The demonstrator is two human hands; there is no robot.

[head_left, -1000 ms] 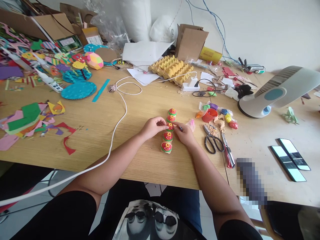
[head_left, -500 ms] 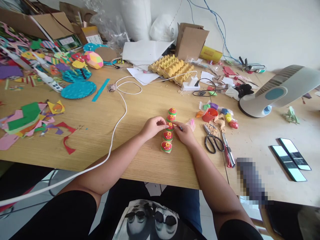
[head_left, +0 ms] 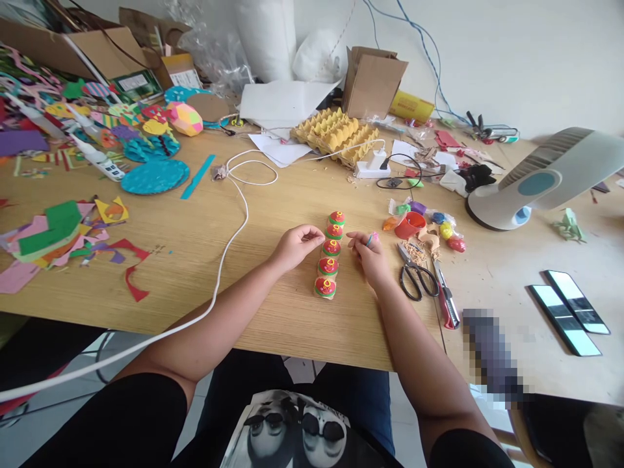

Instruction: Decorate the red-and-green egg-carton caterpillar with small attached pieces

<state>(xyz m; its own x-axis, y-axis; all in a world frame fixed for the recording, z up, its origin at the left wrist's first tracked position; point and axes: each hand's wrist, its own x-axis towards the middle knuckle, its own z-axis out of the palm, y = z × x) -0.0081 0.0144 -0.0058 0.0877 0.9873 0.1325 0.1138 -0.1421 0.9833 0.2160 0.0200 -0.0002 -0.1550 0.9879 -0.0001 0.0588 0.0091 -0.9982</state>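
Several small egg-carton cups topped with red and green clay and yellow loops stand in a row; the middle decorated cup [head_left: 331,248] lies between my hands. My left hand [head_left: 298,247] is just left of it, thumb and fingertips pinched together; whether anything tiny is between them cannot be seen. To the right of the row, apart from it, my right hand [head_left: 369,255] is closed around a thin blue stick [head_left: 369,240], most of it hidden by the fingers. Pink wrapping shows behind that hand.
Scissors [head_left: 414,273] and a red utility knife [head_left: 446,296] lie to the right, near a red cup [head_left: 410,225] and bagged clay. A white fan [head_left: 531,182] stands beyond. Paper scraps [head_left: 53,234] cover the left; a white cable [head_left: 221,260] crosses my left arm.
My right hand has drawn back to the right, off the middle cup. My left hand has shifted slightly left and up, its fingertips leaving the cup's top.
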